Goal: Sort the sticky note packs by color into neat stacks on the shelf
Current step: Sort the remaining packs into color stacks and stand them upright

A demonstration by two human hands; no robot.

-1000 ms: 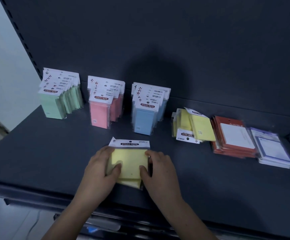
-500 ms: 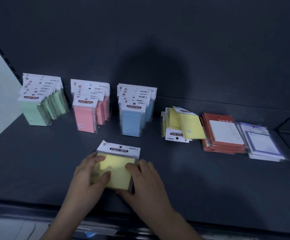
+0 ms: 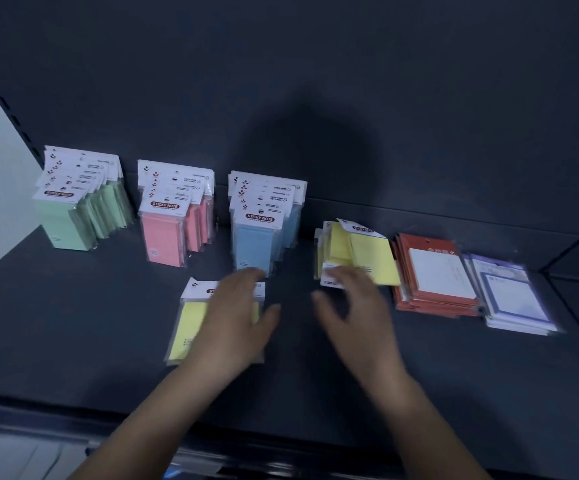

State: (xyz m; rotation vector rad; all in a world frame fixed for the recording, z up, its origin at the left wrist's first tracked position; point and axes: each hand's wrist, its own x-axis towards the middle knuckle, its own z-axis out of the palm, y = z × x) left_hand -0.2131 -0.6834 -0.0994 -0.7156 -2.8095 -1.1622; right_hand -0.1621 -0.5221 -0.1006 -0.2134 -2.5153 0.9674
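Note:
A small stack of yellow sticky note packs [image 3: 191, 323] lies flat on the dark shelf [image 3: 73, 323] in front of me. My left hand [image 3: 236, 323] is over its right half with straight, relaxed fingers. My right hand [image 3: 354, 313] hovers open and blurred, its fingertips at the near edge of a loose yellow pile [image 3: 357, 254] further right. Behind stand rows of green packs [image 3: 73, 216], pink packs [image 3: 174, 226] and blue packs [image 3: 264, 230].
Right of the loose yellow pile lie a flat stack of red-backed note pads [image 3: 433, 275] and a stack of purple-framed pads [image 3: 513, 296]. The shelf's back panel rises close behind the rows. The shelf's front edge [image 3: 73, 407] runs below my forearms.
My right hand has let go of the yellow stack and moved right toward the loose yellow pile. My left hand slid further over the stack. The camera view shifted right.

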